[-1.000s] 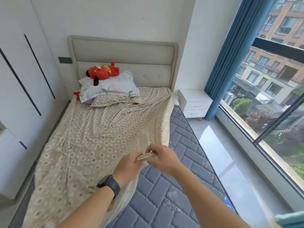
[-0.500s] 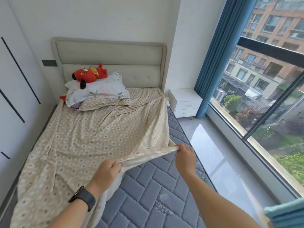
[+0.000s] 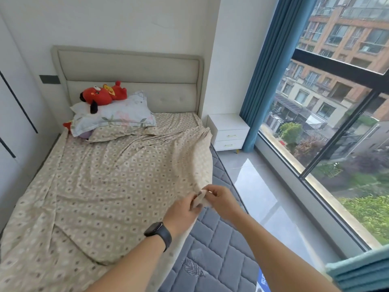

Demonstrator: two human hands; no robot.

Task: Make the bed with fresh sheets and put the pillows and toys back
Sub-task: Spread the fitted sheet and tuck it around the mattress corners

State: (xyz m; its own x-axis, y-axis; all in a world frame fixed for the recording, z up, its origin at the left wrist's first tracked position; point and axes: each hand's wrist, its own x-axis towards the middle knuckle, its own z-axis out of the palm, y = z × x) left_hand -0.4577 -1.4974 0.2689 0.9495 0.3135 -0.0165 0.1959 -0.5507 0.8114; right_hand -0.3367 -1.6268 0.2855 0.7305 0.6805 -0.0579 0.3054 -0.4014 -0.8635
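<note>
A beige patterned sheet (image 3: 101,182) covers most of the bed, leaving a strip of the blue quilted mattress (image 3: 214,249) bare along the right side. My left hand (image 3: 183,209), with a black watch on its wrist, and my right hand (image 3: 221,199) are close together and both pinch the sheet's right edge, lifted above the mattress. At the head of the bed lies a floral pillow (image 3: 113,116) on a pillow in the same beige fabric as the sheet (image 3: 120,132). A red plush toy (image 3: 101,94) lies on top of the floral pillow.
A padded headboard (image 3: 128,70) stands against the far wall. White wardrobe doors (image 3: 14,114) line the left side. A white nightstand (image 3: 228,131), a blue curtain (image 3: 267,66) and a large window (image 3: 336,127) are on the right, with tiled floor (image 3: 263,197) beside the bed.
Half a second ago my hands were spread apart along the sheet's edge; now they have come together again, pinching the edge at one spot. The view has shifted a little.
</note>
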